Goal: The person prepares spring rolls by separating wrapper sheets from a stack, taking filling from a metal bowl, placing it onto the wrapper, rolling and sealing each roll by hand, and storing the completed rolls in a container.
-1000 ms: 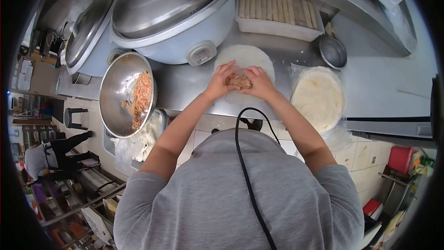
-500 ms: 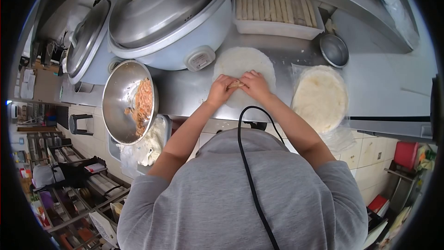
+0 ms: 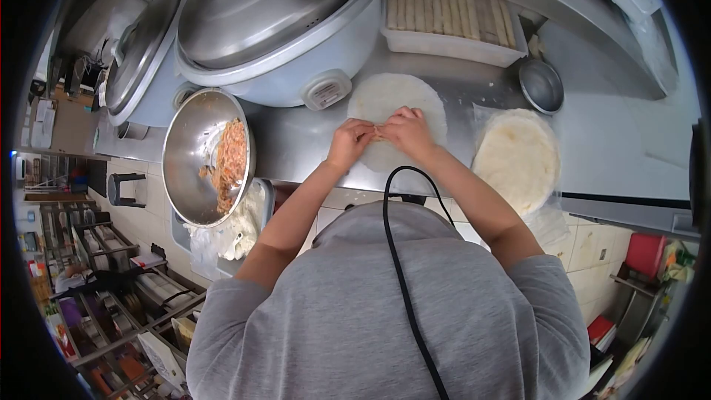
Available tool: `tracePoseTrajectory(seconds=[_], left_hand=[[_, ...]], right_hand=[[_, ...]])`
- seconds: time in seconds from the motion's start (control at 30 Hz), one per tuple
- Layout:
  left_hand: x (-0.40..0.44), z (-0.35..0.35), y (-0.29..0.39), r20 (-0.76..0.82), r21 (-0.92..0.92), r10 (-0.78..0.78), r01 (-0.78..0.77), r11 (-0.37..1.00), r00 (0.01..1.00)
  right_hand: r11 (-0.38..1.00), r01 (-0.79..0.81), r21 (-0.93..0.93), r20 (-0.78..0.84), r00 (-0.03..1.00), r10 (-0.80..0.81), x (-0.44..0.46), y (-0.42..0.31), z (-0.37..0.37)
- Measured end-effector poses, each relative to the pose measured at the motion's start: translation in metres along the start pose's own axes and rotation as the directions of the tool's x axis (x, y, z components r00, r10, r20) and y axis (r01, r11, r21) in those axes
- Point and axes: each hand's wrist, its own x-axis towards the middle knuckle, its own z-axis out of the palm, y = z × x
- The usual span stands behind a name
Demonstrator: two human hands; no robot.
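A thin round white wrapper [image 3: 398, 92] lies on the steel counter in front of me. My left hand [image 3: 351, 142] is closed at the wrapper's near left part, its fingers pinching a narrow strip of filling. My right hand [image 3: 406, 133] meets it from the right, fingers bent and closed on the same strip, the two hands almost touching. Most of the filling is hidden under the fingers. To the left, a steel bowl [image 3: 184, 150] holds orange-pink filling [image 3: 231, 159]. A stack of round wrappers [image 3: 517, 161] rests on a plastic bag at the right.
Two large cookers [image 3: 285, 78] with steel lids stand at the back left. Behind the wrapper is a white tub [image 3: 452, 45] of finished rolls [image 3: 444, 9]. A small metal bowl [image 3: 541, 86] sits right of it. A black cable [image 3: 396, 274] hangs over my grey shirt.
Both hands have closed over the filling, which showed openly between them a second ago. The far part of the wrapper is uncovered now. The view has shifted slightly.
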Motion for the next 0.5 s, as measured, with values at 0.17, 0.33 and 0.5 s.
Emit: tracePoseTrajectory(seconds=[0.17, 0.33, 0.5], left_hand=[[0.008, -0.017, 0.004, 0.016, -0.067, 0.002, -0.001, 0.998, 1.0], [0.007, -0.016, 0.009, 0.156, -0.072, -0.153, 0.165, 0.984, 0.976], [0.001, -0.023, 0.01, 0.096, -0.047, 0.034, -0.03, 0.998, 0.995]], right_hand=[[0.973, -0.212, 0.091, -0.016, 0.977, 0.214, 0.008, -0.001, -0.005], [0.987, -0.139, 0.079, 0.141, 0.982, 0.127, 0.008, 0.002, 0.012], [0.988, -0.146, 0.055, 0.088, 0.986, 0.141, 0.009, -0.007, 0.001]])
